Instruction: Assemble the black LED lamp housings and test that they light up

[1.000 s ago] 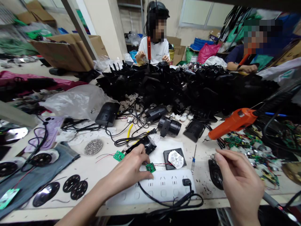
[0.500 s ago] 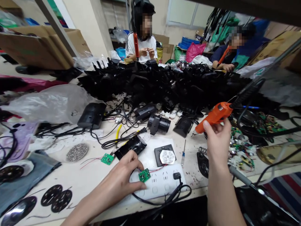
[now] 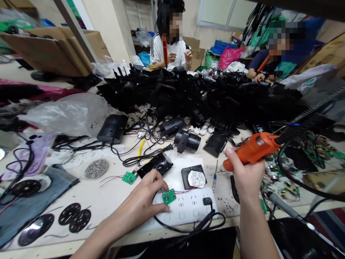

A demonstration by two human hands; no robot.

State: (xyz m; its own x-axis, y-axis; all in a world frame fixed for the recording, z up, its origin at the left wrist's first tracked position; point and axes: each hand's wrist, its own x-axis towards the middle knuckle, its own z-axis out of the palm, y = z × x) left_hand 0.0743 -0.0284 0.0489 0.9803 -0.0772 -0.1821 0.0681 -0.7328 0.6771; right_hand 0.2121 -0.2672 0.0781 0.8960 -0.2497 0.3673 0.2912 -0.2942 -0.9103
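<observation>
My left hand pinches a small green circuit board with red wires, holding it against a white power strip near the table's front edge. My right hand is wrapped round an orange electric screwdriver that hangs on a black coiled cable, its tip pointing down and left. A black square holder with a white lens plate lies between my hands. A black lamp housing sits just beyond my left hand, beside a second green board.
A big heap of black lamp parts fills the table's middle. Two people sit working across it. A small screwdriver, a dish of screws, black discs, a plastic bag and loose green boards lie around.
My right hand rose from the table, reached the hanging orange screwdriver, closed round it and pulled it down. My left hand stayed on the green board.
</observation>
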